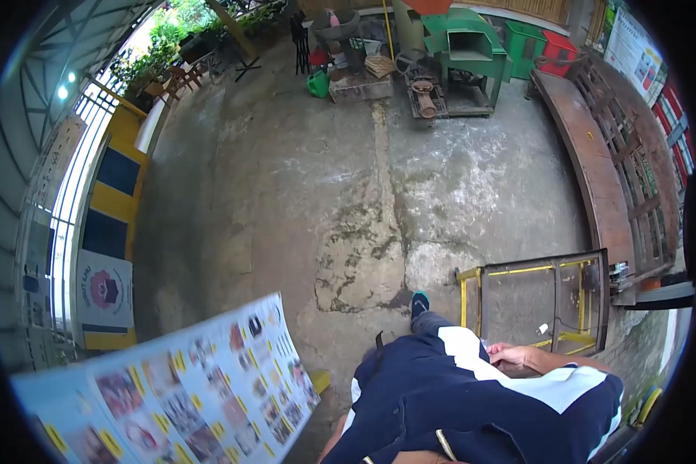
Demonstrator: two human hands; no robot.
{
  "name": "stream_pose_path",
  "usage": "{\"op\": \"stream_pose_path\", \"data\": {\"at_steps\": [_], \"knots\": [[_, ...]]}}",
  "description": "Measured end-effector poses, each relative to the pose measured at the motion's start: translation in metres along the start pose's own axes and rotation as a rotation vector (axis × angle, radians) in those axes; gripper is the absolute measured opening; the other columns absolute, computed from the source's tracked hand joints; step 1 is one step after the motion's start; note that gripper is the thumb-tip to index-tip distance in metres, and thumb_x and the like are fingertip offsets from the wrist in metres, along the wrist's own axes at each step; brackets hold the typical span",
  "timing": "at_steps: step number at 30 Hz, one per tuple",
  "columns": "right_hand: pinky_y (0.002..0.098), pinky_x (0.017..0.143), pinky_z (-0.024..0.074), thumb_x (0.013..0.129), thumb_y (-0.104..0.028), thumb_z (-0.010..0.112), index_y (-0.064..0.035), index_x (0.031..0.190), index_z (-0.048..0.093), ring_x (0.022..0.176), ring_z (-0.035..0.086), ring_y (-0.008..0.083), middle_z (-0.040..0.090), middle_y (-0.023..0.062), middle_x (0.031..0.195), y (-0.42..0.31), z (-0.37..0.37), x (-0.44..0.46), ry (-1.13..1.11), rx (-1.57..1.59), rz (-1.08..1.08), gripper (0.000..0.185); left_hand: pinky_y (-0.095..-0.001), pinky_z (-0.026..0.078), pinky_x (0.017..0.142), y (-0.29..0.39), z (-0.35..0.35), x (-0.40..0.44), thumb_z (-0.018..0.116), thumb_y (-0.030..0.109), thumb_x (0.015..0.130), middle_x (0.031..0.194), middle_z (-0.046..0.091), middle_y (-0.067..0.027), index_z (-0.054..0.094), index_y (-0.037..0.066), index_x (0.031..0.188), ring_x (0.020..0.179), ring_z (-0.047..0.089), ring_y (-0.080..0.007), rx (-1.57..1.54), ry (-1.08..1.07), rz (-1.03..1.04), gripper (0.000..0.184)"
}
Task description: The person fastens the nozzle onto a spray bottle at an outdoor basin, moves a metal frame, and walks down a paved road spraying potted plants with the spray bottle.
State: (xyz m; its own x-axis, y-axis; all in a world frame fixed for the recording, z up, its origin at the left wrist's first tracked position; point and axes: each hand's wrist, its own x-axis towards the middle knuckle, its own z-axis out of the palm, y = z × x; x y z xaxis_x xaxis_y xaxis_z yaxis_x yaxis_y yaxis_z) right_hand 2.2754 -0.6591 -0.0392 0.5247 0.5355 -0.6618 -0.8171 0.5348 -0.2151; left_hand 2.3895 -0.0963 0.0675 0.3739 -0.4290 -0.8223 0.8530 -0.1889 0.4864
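Observation:
My right hand [509, 355] is at my right side, beside the near edge of a dark metal frame with yellow bars [479, 298]. Its fingers look curled, but what they hold, if anything, is too small to make out. I cannot tell whether the hand touches the frame. My left hand is out of view; only a bit of forearm shows beside my dark blue and white shirt [441, 402]. A large printed board with rows of small photos [209, 387] stands tilted at the lower left. Whether anything holds it is hidden.
A long wooden bench [588, 178] runs along the right wall. At the back are a green machine [464, 46], a rusty machine part [424, 97], a green watering can [318, 83], and green [523, 48] and red [557, 54] bins. Yellow-framed panels [112, 201] line the left.

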Motion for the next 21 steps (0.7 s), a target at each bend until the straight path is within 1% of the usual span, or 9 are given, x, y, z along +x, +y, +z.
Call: {"op": "stream_pose_path", "data": {"at_steps": [3, 6, 7, 10, 11, 14, 16, 18, 21], "knots": [[0.0340, 0.098, 0.0624, 0.102, 0.001, 0.068, -0.0004, 0.131, 0.071, 0.106, 0.077, 0.0161, 0.081, 0.0066, 0.117, -0.094, 0.083, -0.018, 0.112, 0.042, -0.024, 0.029, -0.0332, 0.057, 0.101, 0.074, -0.004, 0.017, 0.062, 0.005, 0.108, 0.127, 0.077, -0.0068, 0.067, -0.002, 0.140, 0.109, 0.073, -0.0162, -0.034, -0.050, -0.001, 0.034], [0.0339, 0.092, 0.0644, 0.101, 0.001, 0.069, -0.0005, 0.130, 0.072, 0.101, 0.078, 0.0162, 0.081, 0.0070, 0.115, -0.119, 0.062, 0.013, 0.195, 0.058, -0.051, 0.029, -0.0330, 0.056, 0.102, 0.156, -0.016, 0.045, 0.061, 0.005, 0.108, 0.127, 0.077, -0.0065, 0.067, -0.002, 0.140, 0.109, 0.073, -0.0161, -0.086, -0.126, -0.003, 0.034], [0.0333, 0.088, 0.0650, 0.102, 0.000, 0.069, -0.0014, 0.126, 0.074, 0.096, 0.078, 0.0155, 0.081, 0.0067, 0.112, -0.134, 0.070, 0.022, 0.218, 0.075, -0.076, 0.024, -0.0329, 0.056, 0.102, 0.183, -0.021, 0.055, 0.061, 0.005, 0.108, 0.127, 0.077, -0.0064, 0.067, -0.002, 0.140, 0.109, 0.073, -0.0161, -0.109, -0.154, -0.007, 0.034], [0.0334, 0.083, 0.0654, 0.102, -0.002, 0.070, -0.0026, 0.121, 0.076, 0.090, 0.078, 0.0149, 0.081, 0.0052, 0.108, -0.173, 0.065, 0.056, 0.170, 0.209, -0.097, 0.020, -0.0328, 0.056, 0.102, 0.262, -0.050, 0.109, 0.060, 0.005, 0.108, 0.127, 0.077, -0.0062, 0.067, -0.002, 0.141, 0.109, 0.073, -0.0160, -0.117, -0.227, -0.012, 0.033], [0.0332, 0.081, 0.0655, 0.102, -0.001, 0.070, -0.0028, 0.121, 0.076, 0.088, 0.078, 0.0147, 0.081, 0.0050, 0.107, -0.194, 0.077, 0.066, 0.288, 0.226, -0.083, 0.020, -0.0327, 0.056, 0.102, 0.286, -0.062, 0.130, 0.060, 0.005, 0.109, 0.127, 0.077, -0.0061, 0.067, -0.002, 0.141, 0.109, 0.073, -0.0160, -0.094, -0.230, -0.013, 0.033], [0.0323, 0.079, 0.0652, 0.101, -0.001, 0.069, -0.0032, 0.120, 0.076, 0.086, 0.078, 0.0145, 0.081, 0.0046, 0.106, -0.257, 0.089, 0.116, 0.299, 0.250, -0.140, 0.020, -0.0291, 0.054, 0.096, 0.363, -0.107, 0.214, 0.060, 0.005, 0.107, 0.125, 0.076, -0.0003, 0.069, 0.001, 0.140, 0.104, 0.070, -0.0103, 0.096, -0.156, -0.020, 0.034], [0.0317, 0.078, 0.0650, 0.100, -0.001, 0.069, -0.0034, 0.119, 0.076, 0.084, 0.077, 0.0143, 0.081, 0.0044, 0.105, -0.305, 0.098, 0.157, 0.309, 0.273, -0.190, 0.020, -0.0263, 0.051, 0.090, 0.452, -0.131, 0.275, 0.066, 0.007, 0.105, 0.118, 0.076, 0.0042, 0.073, 0.003, 0.134, 0.099, 0.066, -0.0058, 0.168, -0.143, 0.039, 0.030], [0.0312, 0.076, 0.0648, 0.100, 0.000, 0.069, -0.0036, 0.119, 0.076, 0.083, 0.077, 0.0141, 0.081, 0.0041, 0.104, -0.357, 0.114, 0.191, 0.321, 0.307, -0.246, 0.021, -0.0259, 0.051, 0.087, 0.571, -0.139, 0.325, 0.068, 0.005, 0.102, 0.114, 0.077, 0.0046, 0.076, 0.004, 0.129, 0.098, 0.066, -0.0047, 0.315, -0.276, 0.025, 0.029], [0.0303, 0.074, 0.0645, 0.099, 0.000, 0.068, -0.0040, 0.118, 0.076, 0.081, 0.077, 0.0139, 0.081, 0.0038, 0.103, -0.429, 0.133, 0.228, 0.338, 0.356, -0.304, 0.021, -0.0258, 0.051, 0.086, 0.665, -0.184, 0.400, 0.070, 0.001, 0.099, 0.112, 0.078, 0.0045, 0.077, 0.003, 0.125, 0.100, 0.066, -0.0039, 0.566, -0.481, -0.116, 0.028]]}}
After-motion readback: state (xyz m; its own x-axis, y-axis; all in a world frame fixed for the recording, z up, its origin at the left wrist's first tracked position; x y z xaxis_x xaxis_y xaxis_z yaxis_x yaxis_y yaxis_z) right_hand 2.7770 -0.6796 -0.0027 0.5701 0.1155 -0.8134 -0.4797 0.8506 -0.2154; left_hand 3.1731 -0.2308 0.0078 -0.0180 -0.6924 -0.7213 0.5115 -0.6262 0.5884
